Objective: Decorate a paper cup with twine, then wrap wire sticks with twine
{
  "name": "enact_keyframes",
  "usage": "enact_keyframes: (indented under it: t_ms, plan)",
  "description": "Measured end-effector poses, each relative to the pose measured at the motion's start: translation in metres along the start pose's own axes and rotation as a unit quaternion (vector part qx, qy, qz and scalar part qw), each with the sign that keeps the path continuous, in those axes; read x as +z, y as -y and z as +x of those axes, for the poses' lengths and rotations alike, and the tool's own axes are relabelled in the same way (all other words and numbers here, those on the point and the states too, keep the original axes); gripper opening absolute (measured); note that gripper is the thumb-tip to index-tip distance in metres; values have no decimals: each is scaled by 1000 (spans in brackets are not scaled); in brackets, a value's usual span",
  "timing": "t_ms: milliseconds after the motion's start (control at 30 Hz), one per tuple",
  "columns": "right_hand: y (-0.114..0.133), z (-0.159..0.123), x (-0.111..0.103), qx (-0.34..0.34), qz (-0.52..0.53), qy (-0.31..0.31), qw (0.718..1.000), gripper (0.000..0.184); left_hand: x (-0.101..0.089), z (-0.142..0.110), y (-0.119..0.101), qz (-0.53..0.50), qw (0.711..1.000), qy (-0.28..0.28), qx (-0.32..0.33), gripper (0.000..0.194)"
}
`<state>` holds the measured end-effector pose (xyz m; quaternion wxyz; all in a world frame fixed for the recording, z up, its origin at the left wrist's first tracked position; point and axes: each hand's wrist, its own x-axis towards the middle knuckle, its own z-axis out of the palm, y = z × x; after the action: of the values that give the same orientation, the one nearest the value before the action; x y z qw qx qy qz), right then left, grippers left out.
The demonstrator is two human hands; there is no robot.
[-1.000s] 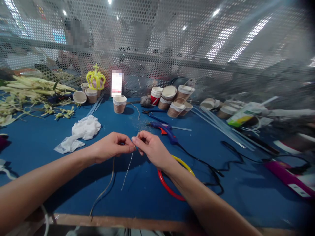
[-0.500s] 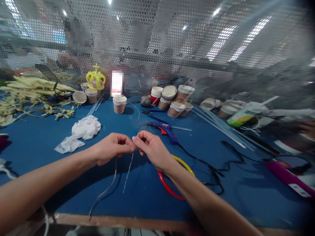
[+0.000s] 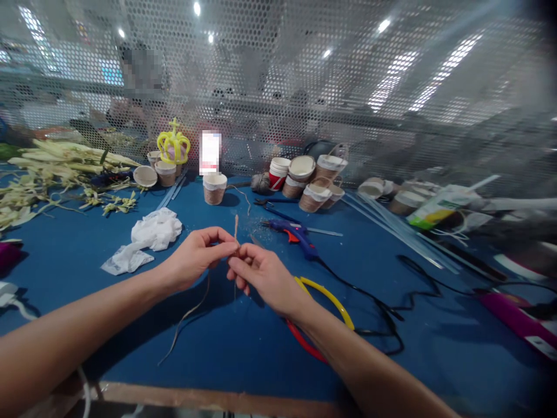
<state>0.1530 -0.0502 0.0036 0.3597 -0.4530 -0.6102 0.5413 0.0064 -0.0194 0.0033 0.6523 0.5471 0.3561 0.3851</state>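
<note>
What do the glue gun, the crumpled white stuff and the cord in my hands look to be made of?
Glue gun: probably hard plastic, smooth blue body.
Crumpled white stuff: likely tissue or thin fabric, matte, softly creased.
Cord: perhaps jute, dull brown and fibrous-looking.

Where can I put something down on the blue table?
Between the string and the red tube, or, smaller, between the crumpled white cloth and the lone cup. It's crowded around the pale stems and the glue gun.
</note>
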Motion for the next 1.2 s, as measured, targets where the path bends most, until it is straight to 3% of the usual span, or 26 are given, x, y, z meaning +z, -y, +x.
enact_keyframes:
  t_ms: [267,1200]
  plan:
    - [2,-2,3,-1,-14,6,1000,15,5,-6,2,-85,996,-24,-7,18]
    - [-2,-1,6,-11,-4,-1,1000,18,6,-4,4,-103,995,-10,-9,18]
